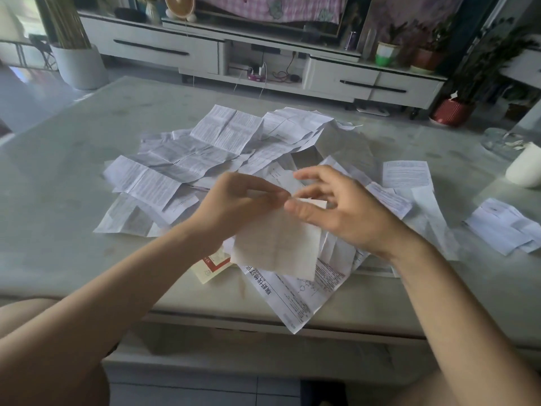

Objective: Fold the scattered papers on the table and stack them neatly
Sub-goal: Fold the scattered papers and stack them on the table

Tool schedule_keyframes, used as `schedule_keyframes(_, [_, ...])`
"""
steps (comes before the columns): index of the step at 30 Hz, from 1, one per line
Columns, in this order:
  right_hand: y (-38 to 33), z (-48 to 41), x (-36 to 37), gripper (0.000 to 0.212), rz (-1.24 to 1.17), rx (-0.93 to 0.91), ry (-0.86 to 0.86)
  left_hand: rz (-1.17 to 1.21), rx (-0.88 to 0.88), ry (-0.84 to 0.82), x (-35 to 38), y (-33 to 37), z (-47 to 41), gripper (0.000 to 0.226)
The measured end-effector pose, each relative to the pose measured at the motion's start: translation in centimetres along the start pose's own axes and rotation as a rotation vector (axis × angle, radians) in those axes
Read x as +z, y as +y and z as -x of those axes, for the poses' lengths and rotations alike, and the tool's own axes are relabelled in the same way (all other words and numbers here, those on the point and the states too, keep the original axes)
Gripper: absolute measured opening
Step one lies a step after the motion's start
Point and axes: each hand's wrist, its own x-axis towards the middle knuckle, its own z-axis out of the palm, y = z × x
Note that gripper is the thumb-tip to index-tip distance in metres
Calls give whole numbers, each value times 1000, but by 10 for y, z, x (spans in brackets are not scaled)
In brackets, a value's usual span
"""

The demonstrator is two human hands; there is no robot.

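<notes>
Several creased printed papers lie scattered across the middle of the pale table. Above them I hold one white sheet, which hangs down from its top edge. My left hand pinches that top edge between thumb and fingers. My right hand pinches the same edge just to the right, its other fingers spread. A large sheet with bold print lies under the held one and juts over the table's near edge. A small pile of folded papers sits at the right.
A white cup and a glass ashtray stand at the table's far right. A red-and-cream leaflet peeks out near the front edge. Behind the table runs a white TV cabinet with potted plants.
</notes>
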Motion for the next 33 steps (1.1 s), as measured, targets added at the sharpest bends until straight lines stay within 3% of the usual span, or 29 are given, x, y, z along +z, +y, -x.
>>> schedule_keyframes(2, [-3,-3,9,25,130,0,-39,-39,14,-69,4,0,2,6])
schedule_keyframes(4, [-6,-3,2,6,94,-17,0,-39,24,-112,1,2,0,10])
schedule_keyframes(5, [-5,-3,-4,8,61,-18,25,-7,23,-90,-3,3,-2,11])
schedule_keyframes(9, [4,-7,-16,14,-357,113,297,243,-33,64,-19,4,-10,14])
schedule_keyframes(11, [7,-11,-10,12,-524,221,394,300,-64,-44,-12,2,-8,29])
schedule_keyframes(13, [9,-13,1,11,-592,241,427,211,-83,-131,3,0,-1,30])
schedule_keyframes(16, [5,-10,16,12,-574,200,382,158,-78,-32,15,-3,2,5])
schedule_keyframes(19, [5,-5,11,15,-446,141,302,160,-67,75,6,-5,-1,22])
schedule_keyframes(24, [11,1,6,39,-457,125,215,185,-64,35,3,-2,1,42])
schedule_keyframes(28, [20,3,9,50,-405,31,294,423,-160,12,7,-1,0,18])
schedule_keyframes(33, [24,13,8,47,-363,-41,255,108,-96,-66,10,-8,4,8])
